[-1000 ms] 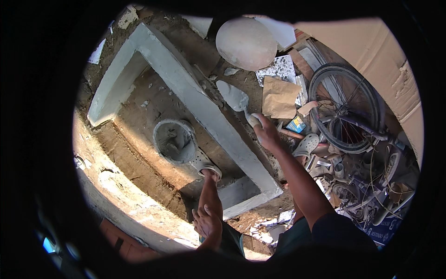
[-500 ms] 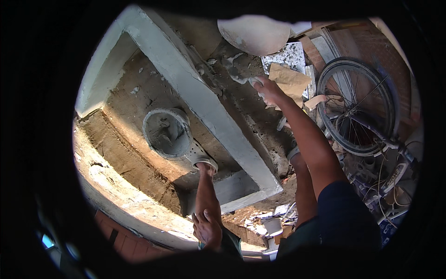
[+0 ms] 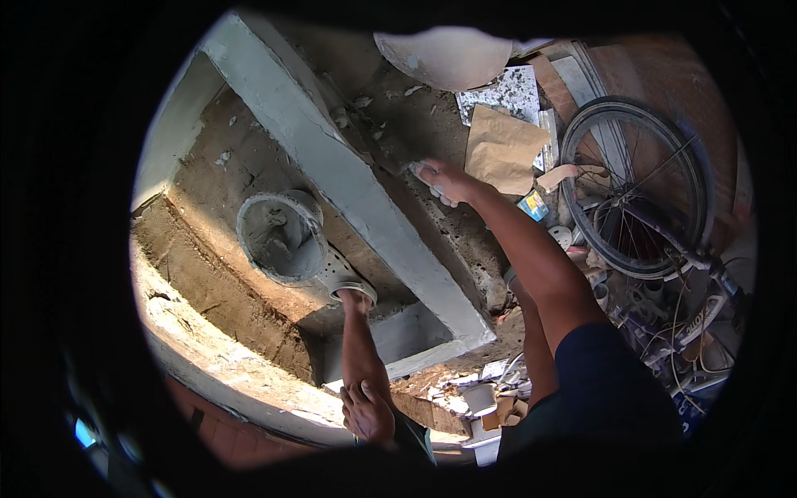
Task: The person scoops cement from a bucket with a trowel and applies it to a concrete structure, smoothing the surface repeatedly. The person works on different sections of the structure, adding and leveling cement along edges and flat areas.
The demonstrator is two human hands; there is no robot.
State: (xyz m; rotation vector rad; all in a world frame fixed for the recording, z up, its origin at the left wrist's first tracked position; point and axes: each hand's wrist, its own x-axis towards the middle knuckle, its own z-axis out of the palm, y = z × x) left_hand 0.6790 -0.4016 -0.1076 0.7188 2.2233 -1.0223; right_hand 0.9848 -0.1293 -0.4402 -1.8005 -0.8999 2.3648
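Note:
My right hand is out past the far side of a grey plastered ledge, above the dirt ground. Its fingers are closed round a limp whitish thing that looks like a wet rag; most of it is hidden in the fist. My left hand lies on my left leg with its fingers stretched out and holds nothing. Ahead of it, my left foot wears a pale perforated clog. A round bucket of wet grey mortar stands against the clog's toe, inside the ledge.
To the right, a bicycle wheel and tangled cables stand among scrap. Brown paper, a speckled white board and a large pale basin lie farther off. Rubble and a small white pot sit near the ledge's close corner.
My right hand has come lower and to the left. The whitish thing, which trailed out leftward before, now shows only close to the fist. My left hand stays on the leg; the view has shifted slightly.

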